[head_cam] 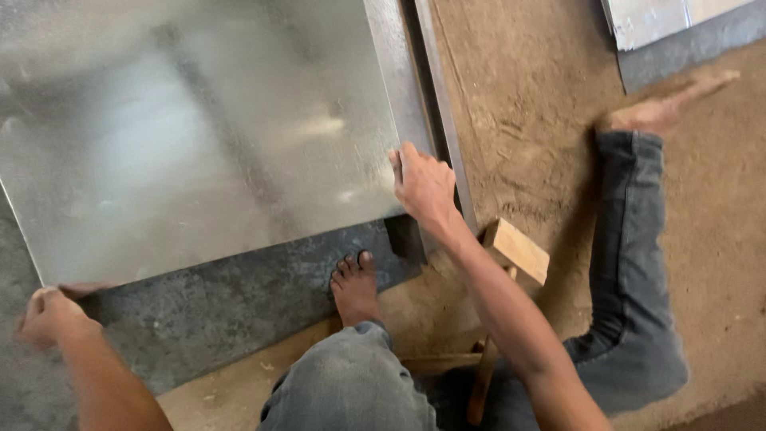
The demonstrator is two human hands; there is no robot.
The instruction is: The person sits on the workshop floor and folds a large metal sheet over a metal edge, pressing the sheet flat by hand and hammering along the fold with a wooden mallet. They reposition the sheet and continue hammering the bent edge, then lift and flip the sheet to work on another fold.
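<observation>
**A:** Holding the sheet (191, 136) at two points: my left hand (49, 315) pinches its near left corner, fingers closed on the edge; my right hand (424, 185) curls over the near right corner, fingers narrow around the rim. The sheet lies flat on a dark plate (239, 303) on the floor (542, 104), and my foot (355, 287) rests on that plate.

**B:** How will it handle?

**A:** I judge it thin and light for its spread, so likely to flex and wobble if lifted by one side. The surface looks smooth and glossy, probably slippery; the edges are probably sharp. Opposite corners or edges seem the safest hold, gripped around the rim and not on the face.

**B:** What is unclear?

**A:** The sheet's far and left sides run out of frame. My fingertips under both corners are hidden. A mallet (511, 263) lies partly behind my right arm. Another sheet (662, 20) at top right is cut off. Glare blurs the surface detail.
</observation>
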